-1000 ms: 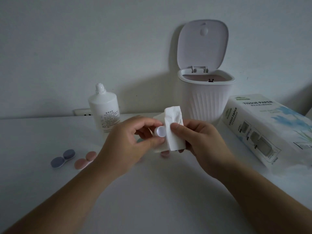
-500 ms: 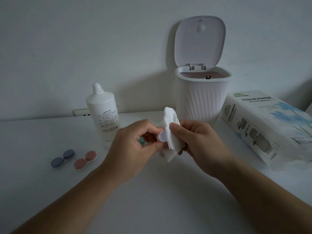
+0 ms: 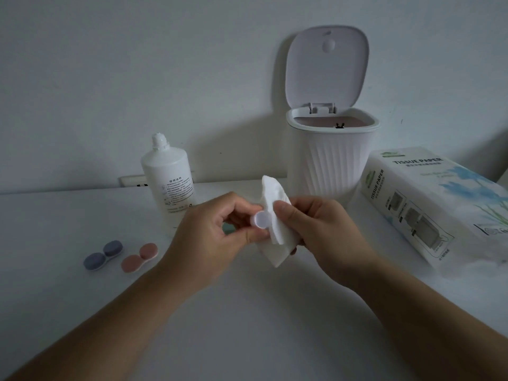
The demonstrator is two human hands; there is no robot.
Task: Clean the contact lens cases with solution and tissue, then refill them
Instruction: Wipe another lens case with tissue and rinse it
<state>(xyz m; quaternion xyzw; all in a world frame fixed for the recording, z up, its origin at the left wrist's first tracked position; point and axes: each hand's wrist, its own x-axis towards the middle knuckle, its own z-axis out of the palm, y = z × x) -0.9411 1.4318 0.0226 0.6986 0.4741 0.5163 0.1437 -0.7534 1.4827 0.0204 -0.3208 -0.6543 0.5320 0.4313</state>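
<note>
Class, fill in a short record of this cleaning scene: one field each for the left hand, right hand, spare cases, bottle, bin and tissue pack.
left hand: left hand pinches a small white lens case part
right hand: right hand holds a white tissue against that part
spare cases: blue lens case and pink lens case lie closed, side by side on the table
bottle: solution bottle upright
bin: white bin, lid up
tissue pack: tissue paper pack lying right of the bin
</note>
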